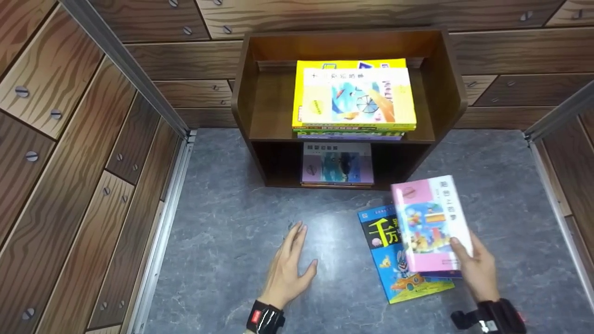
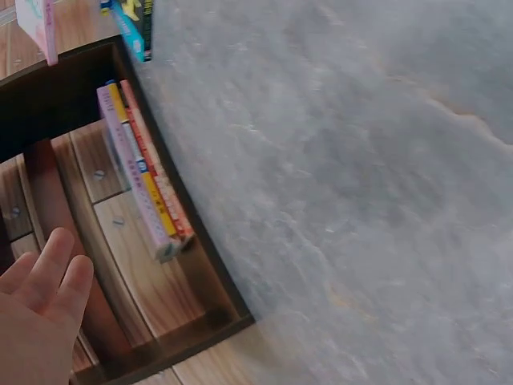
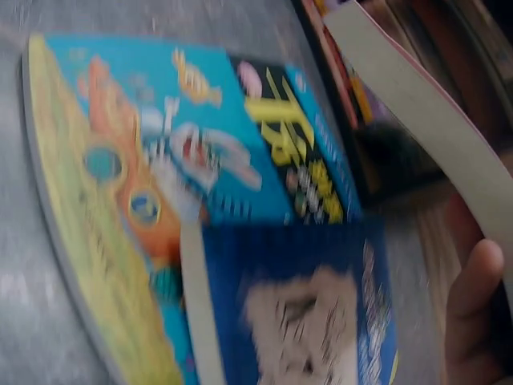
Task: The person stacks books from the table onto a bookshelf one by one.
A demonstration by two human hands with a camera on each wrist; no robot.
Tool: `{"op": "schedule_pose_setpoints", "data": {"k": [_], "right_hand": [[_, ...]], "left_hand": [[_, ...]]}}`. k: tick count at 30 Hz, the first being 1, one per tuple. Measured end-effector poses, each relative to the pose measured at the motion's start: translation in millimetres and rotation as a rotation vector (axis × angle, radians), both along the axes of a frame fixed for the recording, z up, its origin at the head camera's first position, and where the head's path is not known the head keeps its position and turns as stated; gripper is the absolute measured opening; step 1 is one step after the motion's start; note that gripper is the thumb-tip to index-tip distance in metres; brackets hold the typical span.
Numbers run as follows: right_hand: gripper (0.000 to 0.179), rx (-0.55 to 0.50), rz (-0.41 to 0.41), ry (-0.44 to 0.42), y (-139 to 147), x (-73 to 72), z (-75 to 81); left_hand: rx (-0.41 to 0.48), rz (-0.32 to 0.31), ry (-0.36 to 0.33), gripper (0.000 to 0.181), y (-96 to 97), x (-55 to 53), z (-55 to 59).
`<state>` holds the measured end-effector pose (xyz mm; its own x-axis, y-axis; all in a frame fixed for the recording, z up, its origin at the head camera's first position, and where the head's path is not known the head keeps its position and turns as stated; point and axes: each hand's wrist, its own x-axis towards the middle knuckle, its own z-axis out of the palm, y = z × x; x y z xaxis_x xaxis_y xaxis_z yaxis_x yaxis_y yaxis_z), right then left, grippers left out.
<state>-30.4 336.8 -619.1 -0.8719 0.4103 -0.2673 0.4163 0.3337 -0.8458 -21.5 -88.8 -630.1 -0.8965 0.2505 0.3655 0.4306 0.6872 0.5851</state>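
Observation:
My right hand [image 1: 480, 269] grips a pink-and-white book [image 1: 429, 227] by its right edge, thumb on the cover. In the right wrist view its pale page edges show, with the fingers [image 3: 473, 281] curled round it. Beneath it on the floor lies a blue book [image 1: 387, 273] with a rabbit in an orange car. A darker blue book [image 3: 296, 305] rests partly on that one, mostly hidden from the head view. My left hand [image 1: 290, 269] hovers over the floor left of the books, fingers extended, holding nothing.
A brown two-level shelf [image 1: 274, 106] stands against the wood-patterned wall. Its upper level bears a stack of books [image 1: 355, 99], the lower level a smaller stack [image 1: 338, 163]. Grey marbled floor [image 1: 222, 222] spreads in front, with plank-patterned walls [image 1: 69, 176] at the sides.

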Motion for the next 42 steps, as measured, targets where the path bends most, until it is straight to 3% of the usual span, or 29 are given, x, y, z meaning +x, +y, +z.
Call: {"op": "schedule_pose_setpoints", "data": {"k": [7,12,15,20,23,27,31,36,38,42], "right_hand": [[0.058,-0.018,0.245,0.128,-38.0,-1.4,11.6],[0.057,-0.072,0.357,0.132,-62.3,-2.9,18.7],[0.058,-0.13,0.4,0.116,-73.8,-4.1,21.7],[0.057,-0.209,0.514,0.123,-88.6,-4.9,25.3],[0.056,-0.248,0.622,0.145,-95.1,-5.3,26.2],[0.055,-0.288,0.731,0.171,-101.3,-6.8,27.4],[0.055,-0.29,0.751,0.156,-104.7,-8.5,29.1],[0.057,-0.288,0.723,0.118,-107.1,-12.6,30.9],[0.056,-0.267,0.7,0.148,-108.1,-14.8,31.5],[0.058,-0.198,0.601,0.289,-110.6,-19.1,32.2]], "left_hand": [[0.055,-0.026,-0.011,0.078,8.2,-20.1,13.7],[0.113,-0.046,-0.039,0.072,13.3,-40.5,21.1],[0.165,-0.065,-0.133,0.069,15.0,-52.9,22.6],[0.301,-0.108,-0.358,0.068,15.1,-67.5,25.4],[0.374,-0.127,-0.459,0.067,14.2,-70.8,27.0],[0.403,-0.135,-0.558,0.066,12.6,-68.4,27.3],[0.44,-0.139,-0.602,0.065,11.9,-62.9,27.0],[0.587,-0.138,-0.595,0.059,12.4,-58.1,27.2],[0.625,-0.126,-0.581,0.058,12.6,-57.0,28.0],[0.685,-0.067,-0.524,0.058,10.6,-55.4,28.9]]}}
